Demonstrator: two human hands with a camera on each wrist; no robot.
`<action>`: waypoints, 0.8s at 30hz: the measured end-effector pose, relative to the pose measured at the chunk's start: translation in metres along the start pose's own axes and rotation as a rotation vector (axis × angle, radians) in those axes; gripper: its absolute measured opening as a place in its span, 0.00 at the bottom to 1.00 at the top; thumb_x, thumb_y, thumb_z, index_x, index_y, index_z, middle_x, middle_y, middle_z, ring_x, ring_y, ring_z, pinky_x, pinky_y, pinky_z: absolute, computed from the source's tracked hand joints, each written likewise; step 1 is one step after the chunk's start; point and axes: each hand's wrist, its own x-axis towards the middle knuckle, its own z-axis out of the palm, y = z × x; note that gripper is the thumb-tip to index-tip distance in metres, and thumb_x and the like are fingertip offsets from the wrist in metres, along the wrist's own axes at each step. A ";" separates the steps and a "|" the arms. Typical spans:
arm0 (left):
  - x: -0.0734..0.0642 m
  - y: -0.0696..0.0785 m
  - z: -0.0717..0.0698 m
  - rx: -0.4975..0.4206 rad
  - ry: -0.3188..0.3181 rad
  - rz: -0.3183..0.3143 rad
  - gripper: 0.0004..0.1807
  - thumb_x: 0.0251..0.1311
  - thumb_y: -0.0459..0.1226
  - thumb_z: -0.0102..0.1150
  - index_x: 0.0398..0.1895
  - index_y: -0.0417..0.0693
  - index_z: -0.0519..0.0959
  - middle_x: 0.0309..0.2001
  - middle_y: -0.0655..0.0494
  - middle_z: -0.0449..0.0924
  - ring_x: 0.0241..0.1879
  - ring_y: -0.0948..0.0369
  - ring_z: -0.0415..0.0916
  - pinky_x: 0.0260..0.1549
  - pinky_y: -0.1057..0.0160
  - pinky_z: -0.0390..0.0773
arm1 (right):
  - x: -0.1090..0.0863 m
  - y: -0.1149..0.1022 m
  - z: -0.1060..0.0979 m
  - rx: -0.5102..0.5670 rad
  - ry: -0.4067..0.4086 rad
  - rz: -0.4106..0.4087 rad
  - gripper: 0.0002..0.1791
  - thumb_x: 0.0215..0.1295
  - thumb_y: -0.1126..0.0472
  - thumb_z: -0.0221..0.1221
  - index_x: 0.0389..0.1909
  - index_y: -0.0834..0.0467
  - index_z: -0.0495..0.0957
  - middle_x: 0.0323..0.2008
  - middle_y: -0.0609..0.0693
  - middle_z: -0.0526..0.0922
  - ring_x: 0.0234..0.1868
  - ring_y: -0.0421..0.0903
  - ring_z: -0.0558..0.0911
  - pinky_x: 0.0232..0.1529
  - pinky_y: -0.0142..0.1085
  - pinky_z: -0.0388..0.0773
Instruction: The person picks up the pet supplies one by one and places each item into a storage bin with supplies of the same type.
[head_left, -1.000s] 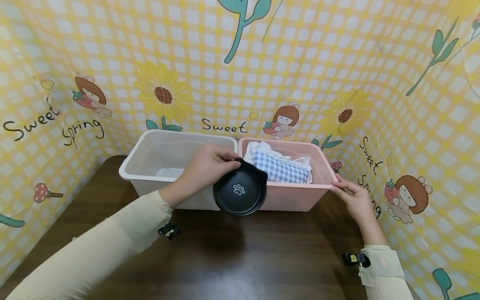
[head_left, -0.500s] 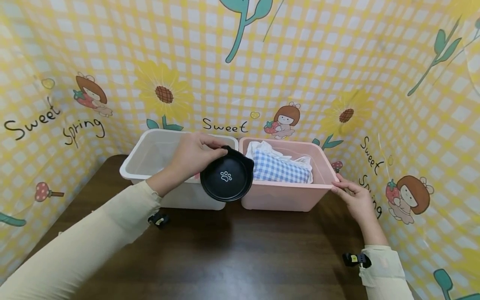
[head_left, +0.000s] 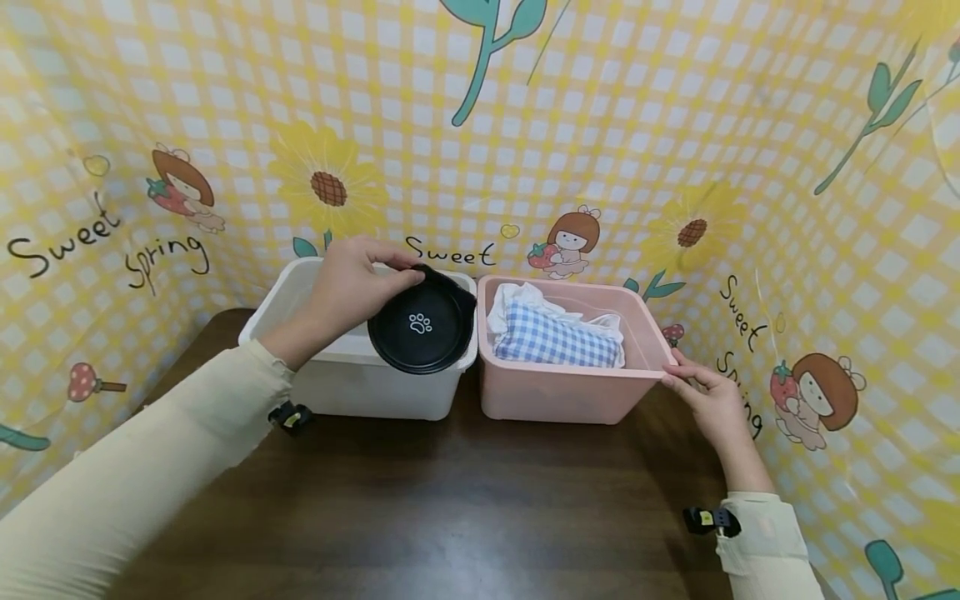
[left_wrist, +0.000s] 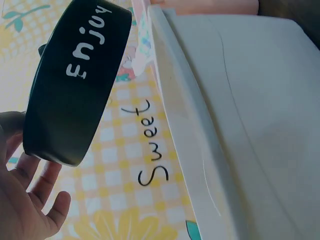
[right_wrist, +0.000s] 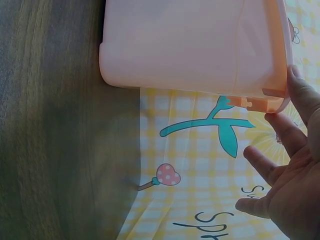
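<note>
A black pet bowl [head_left: 427,346] with cat ears and a white paw print hangs tilted over the front right of the white bin [head_left: 375,393]. My left hand [head_left: 341,287] pinches its upper edge between thumb and fingers. In the left wrist view, the word "Enjoy" shows on the side of the bowl [left_wrist: 75,110]. At the right, my right hand [head_left: 708,404] holds the front right corner of the pink bin [head_left: 555,396] by its rim. The right wrist view has the thumb and forefinger of this hand [right_wrist: 295,175] at the rim, other fingers spread.
Inside the pink bin lies a bundle of blue checked and white cloth [head_left: 558,335]. Both bins stand side by side on a dark wooden table [head_left: 465,500]. Behind and beside them rises a yellow checked curtain [head_left: 420,167] with sunflowers and cartoon figures.
My left hand has carried the bowl left and upward, from in front of where the bins meet to over the white bin. My right hand has stayed on the pink bin's corner.
</note>
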 end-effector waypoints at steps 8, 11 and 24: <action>0.005 -0.012 -0.016 0.059 0.010 -0.013 0.07 0.61 0.43 0.72 0.40 0.54 0.92 0.42 0.52 0.89 0.51 0.57 0.78 0.51 0.51 0.74 | 0.000 0.001 -0.001 0.020 -0.006 -0.010 0.23 0.68 0.47 0.66 0.55 0.60 0.85 0.69 0.51 0.75 0.73 0.55 0.70 0.70 0.56 0.65; 0.008 -0.018 -0.021 0.073 0.010 0.002 0.08 0.62 0.43 0.71 0.41 0.53 0.92 0.42 0.51 0.89 0.52 0.56 0.78 0.51 0.51 0.75 | 0.000 0.001 -0.001 0.028 -0.008 -0.003 0.24 0.68 0.47 0.66 0.55 0.60 0.85 0.69 0.51 0.75 0.73 0.56 0.69 0.70 0.57 0.65; 0.007 -0.043 -0.046 0.183 0.039 0.039 0.08 0.60 0.39 0.73 0.40 0.47 0.91 0.38 0.47 0.90 0.45 0.55 0.77 0.42 0.56 0.70 | -0.001 -0.001 -0.003 0.033 -0.010 0.019 0.25 0.67 0.46 0.67 0.56 0.59 0.85 0.69 0.49 0.75 0.74 0.56 0.69 0.71 0.57 0.64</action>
